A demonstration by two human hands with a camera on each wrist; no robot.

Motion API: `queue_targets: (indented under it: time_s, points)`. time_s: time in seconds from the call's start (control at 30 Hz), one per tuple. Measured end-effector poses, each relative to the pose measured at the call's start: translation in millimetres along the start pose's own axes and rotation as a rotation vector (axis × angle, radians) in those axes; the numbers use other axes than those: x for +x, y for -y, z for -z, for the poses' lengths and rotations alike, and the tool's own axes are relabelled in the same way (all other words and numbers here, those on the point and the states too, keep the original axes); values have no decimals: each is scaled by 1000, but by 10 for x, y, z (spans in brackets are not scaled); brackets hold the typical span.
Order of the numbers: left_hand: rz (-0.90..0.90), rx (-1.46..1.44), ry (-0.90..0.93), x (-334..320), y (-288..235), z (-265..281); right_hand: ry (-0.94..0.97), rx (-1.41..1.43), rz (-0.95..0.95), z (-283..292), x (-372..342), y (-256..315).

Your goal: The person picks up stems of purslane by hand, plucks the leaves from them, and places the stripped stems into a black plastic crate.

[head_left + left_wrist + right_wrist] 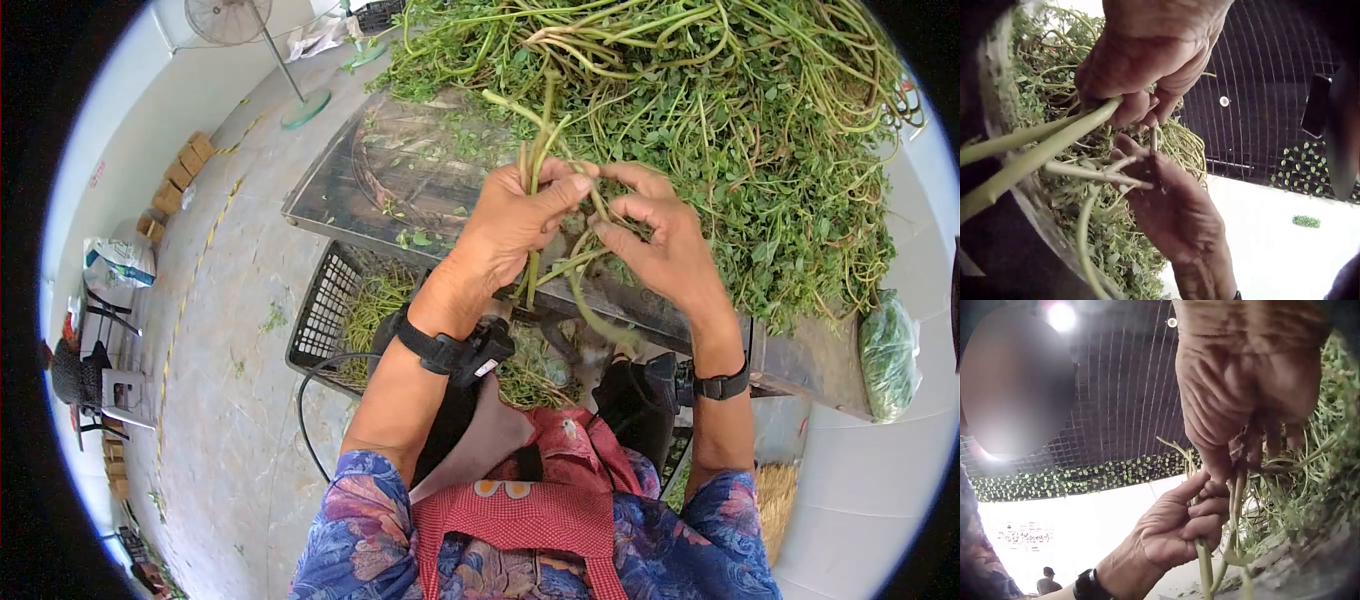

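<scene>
My left hand [505, 225] grips a few thick green plant stems [533, 265], their ends sticking out above and below the fist. Close beside it, my right hand [665, 240] pinches a thinner stem piece [600, 205] between thumb and fingers. In the left wrist view, the gripped stems [1054, 150] run out to the left of the curled fingers, and the right palm [1179, 212] faces the camera. The right wrist view has the right hand [1254, 387] above the left one [1169, 528], fingertips nearly meeting around the stems. A loose stem [590, 315] dangles below the hands.
A large heap of leafy green stems [720, 150] covers much of the dark wooden table [335, 190]. Below its front edge stands a black plastic crate [318, 320] with stems inside. A filled plastic bag [888, 355] is at the right corner. A fan [300, 105] stands farther back on the floor.
</scene>
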State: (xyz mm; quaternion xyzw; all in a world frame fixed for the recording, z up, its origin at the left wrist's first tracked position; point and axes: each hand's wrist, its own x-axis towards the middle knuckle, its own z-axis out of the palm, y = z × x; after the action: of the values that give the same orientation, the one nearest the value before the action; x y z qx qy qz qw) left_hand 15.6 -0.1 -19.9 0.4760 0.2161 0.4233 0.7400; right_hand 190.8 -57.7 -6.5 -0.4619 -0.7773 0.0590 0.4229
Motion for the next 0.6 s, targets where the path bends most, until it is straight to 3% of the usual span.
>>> queue_targets:
  time_s: [0.2,0.33,0.6]
  points:
    - [-16,-143,-37,26,-79,65,89,217,-194,-18,-129,-25]
    - [-14,-133,-8,32,-73,58,118,236,-186,-4,-165,-28]
    - [-46,-100,-115,44,-78,94,35,233,-134,-49,-156,-73]
